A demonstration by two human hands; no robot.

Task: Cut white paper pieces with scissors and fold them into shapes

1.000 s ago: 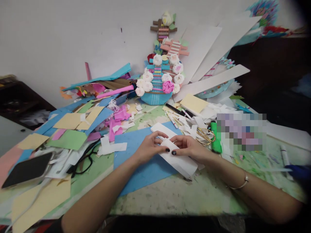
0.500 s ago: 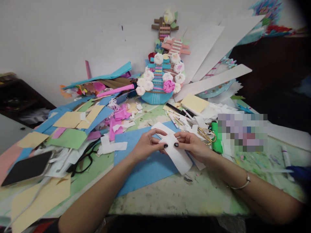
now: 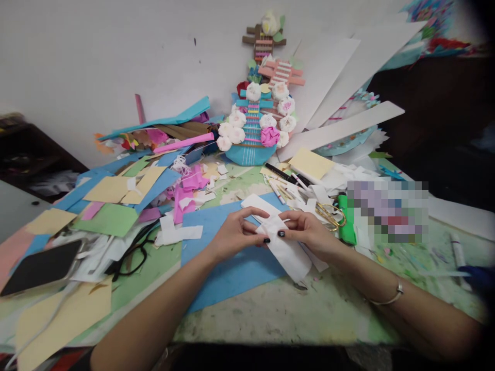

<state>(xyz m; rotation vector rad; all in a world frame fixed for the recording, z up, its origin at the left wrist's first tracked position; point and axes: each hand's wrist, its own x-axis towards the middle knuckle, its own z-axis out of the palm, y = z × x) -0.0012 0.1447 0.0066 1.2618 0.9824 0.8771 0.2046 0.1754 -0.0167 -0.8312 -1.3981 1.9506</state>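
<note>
Both hands pinch one white paper strip (image 3: 291, 257) over a blue paper sheet (image 3: 228, 283). My left hand (image 3: 236, 233) is closed on the strip's upper left edge, thumb in front and fingers behind. From the other side my right hand (image 3: 309, 234) grips the same strip, its thumb close to the left one. Between the thumbs the paper looks creased or gathered, and its long end hangs down to the right. More white paper (image 3: 258, 204) lies behind the hands on the blue sheet. The fingertips behind the strip are hidden.
Gold-handled scissors (image 3: 331, 216) and a green roll (image 3: 347, 219) lie right of my hands. Paper guitars with flowers (image 3: 251, 144) lean on the wall. Left are paper scraps (image 3: 108, 219), black glasses (image 3: 133, 260) and a phone (image 3: 44, 265). Markers (image 3: 276, 189) lie behind.
The thumbs have shifted slightly down and right on the white strip, and the paper between them looks more creased. Its lower end has swung a little to the right.
</note>
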